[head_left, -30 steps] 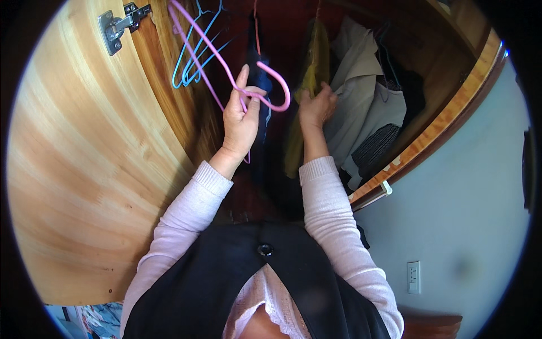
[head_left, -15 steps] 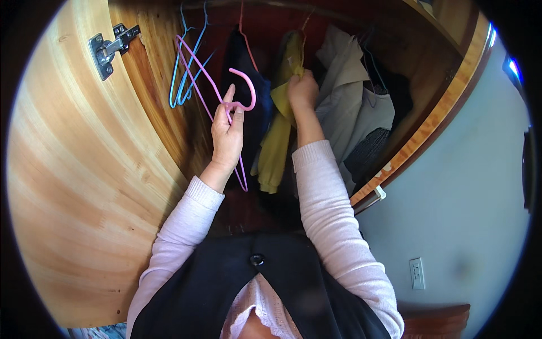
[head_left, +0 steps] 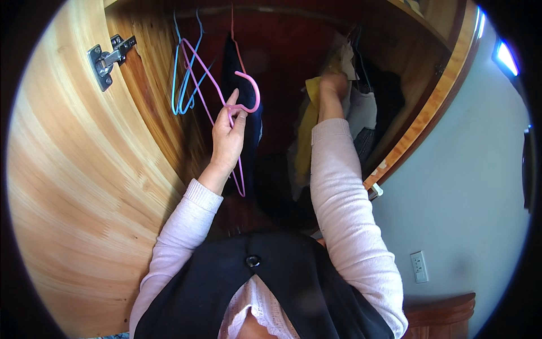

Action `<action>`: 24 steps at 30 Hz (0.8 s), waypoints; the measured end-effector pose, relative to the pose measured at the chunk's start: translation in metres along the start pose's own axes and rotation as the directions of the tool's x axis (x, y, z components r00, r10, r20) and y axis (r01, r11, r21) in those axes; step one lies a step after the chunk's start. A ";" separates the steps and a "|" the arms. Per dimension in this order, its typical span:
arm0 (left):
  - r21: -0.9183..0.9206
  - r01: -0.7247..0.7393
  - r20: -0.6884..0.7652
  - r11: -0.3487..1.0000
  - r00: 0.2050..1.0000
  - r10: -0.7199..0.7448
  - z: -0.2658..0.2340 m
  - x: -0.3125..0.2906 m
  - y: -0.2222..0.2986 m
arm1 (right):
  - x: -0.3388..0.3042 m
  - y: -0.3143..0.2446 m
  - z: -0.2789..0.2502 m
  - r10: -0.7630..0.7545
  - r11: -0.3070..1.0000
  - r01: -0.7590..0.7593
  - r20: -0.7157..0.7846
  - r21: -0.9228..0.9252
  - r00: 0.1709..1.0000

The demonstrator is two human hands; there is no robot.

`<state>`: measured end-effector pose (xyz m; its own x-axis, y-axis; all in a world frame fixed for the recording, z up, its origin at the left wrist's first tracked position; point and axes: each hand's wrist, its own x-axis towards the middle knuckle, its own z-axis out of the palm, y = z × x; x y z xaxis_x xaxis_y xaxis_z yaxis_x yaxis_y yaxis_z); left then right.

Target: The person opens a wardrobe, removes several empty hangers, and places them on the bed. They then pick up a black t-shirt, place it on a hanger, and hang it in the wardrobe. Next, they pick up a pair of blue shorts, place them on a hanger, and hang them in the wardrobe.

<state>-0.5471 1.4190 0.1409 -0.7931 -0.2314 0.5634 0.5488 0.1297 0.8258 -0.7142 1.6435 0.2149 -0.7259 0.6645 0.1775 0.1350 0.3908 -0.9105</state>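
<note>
A pink clothes hanger [head_left: 257, 96] is gripped near the base of its hook by my left hand [head_left: 227, 138], in front of the wardrobe opening. Farther right, inside the wardrobe, my right hand [head_left: 334, 86] is against a yellow garment [head_left: 308, 135]; its fingers are blurred and partly hidden. Beside that hand hang a light-coloured garment [head_left: 363, 110] and darker clothes at the right end. A dark garment [head_left: 253, 133] hangs from a red hanger [head_left: 237, 48] just beyond the pink one.
Blue hangers [head_left: 182, 85] hang at the left end of the rail [head_left: 271, 9]. The wooden wardrobe door [head_left: 68, 186] stands open at left, with a metal hinge [head_left: 104, 62]. On the right are the wardrobe's side edge [head_left: 420, 121] and a grey wall with a socket [head_left: 419, 266].
My right hand has moved right with the yellow garment, bunching it against the clothes there. The middle of the rail now shows the dark red back. My left hand keeps its hanger.
</note>
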 end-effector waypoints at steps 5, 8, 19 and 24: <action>0.044 -0.085 -0.006 0.995 0.996 0.085 -0.008 0.003 -0.014 | -0.007 -0.001 -0.006 -0.006 0.999 0.006 0.013 -0.050 1.000; 0.058 -0.073 -0.020 0.996 0.997 0.074 -0.014 0.001 -0.024 | -0.018 0.011 -0.006 -0.017 0.994 0.019 0.022 -0.110 1.000; 0.169 -0.009 -0.104 0.986 0.994 0.027 -0.029 -0.008 -0.037 | -0.127 -0.018 0.018 -0.483 0.847 0.265 0.462 0.460 0.744; 0.173 -0.008 -0.104 0.985 0.994 0.026 -0.033 -0.015 -0.011 | -0.141 -0.020 0.051 -0.541 0.833 0.277 0.599 0.479 0.591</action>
<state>-0.5329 1.3889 0.1226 -0.7465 -0.3273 0.5793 0.5012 0.2959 0.8131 -0.6493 1.5099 0.1889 -0.9056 -0.2004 0.3739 -0.4118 0.2042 -0.8881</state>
